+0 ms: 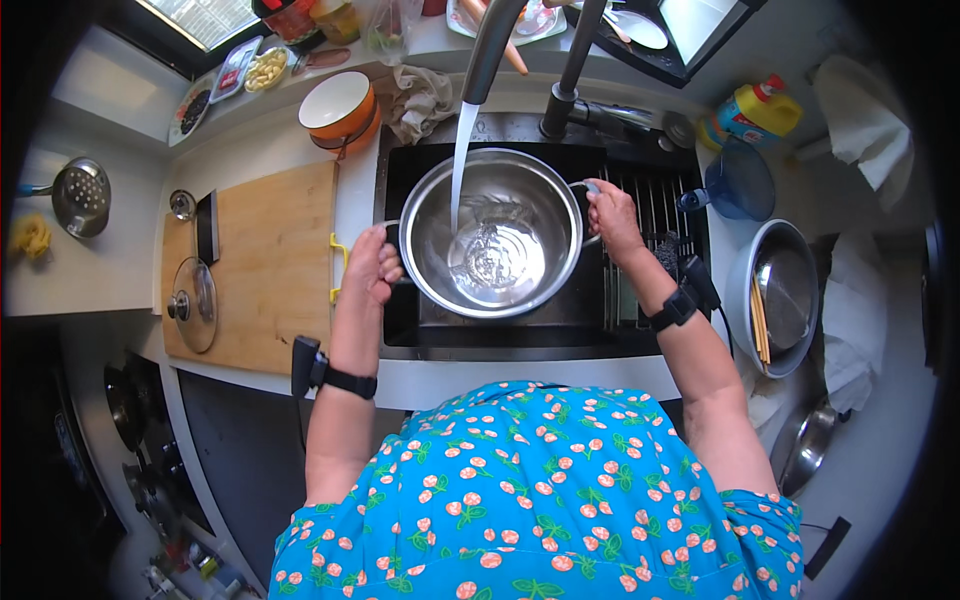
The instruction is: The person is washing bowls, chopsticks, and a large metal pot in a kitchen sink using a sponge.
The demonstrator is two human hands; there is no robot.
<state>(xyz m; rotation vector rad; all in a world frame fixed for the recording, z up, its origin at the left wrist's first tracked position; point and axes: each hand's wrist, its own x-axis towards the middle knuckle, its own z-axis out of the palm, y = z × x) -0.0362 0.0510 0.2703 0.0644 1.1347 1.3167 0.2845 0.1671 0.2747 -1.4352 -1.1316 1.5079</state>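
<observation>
A stainless steel two-handled pot [491, 296] is held over the black sink [517, 341]. My left hand [373, 262] grips its left handle, and my right hand [613, 217] grips the right one. From the grey faucet spout [486, 64] a stream of water [462, 150] pours into the pot near its left wall. Moving water lies in the bottom and catches the light. To the right of the pot, under my right forearm, a metal drying rack [619, 292] spans part of the sink.
Left of the sink lies a wooden cutting board [262, 277] with a glass lid [196, 304], a ladle [184, 206] and a yellow clip or handle [339, 262]. An orange pot [345, 112] stands behind it. On the right are a blue pitcher [742, 180], a detergent bottle [750, 112] and a grey basin [739, 315].
</observation>
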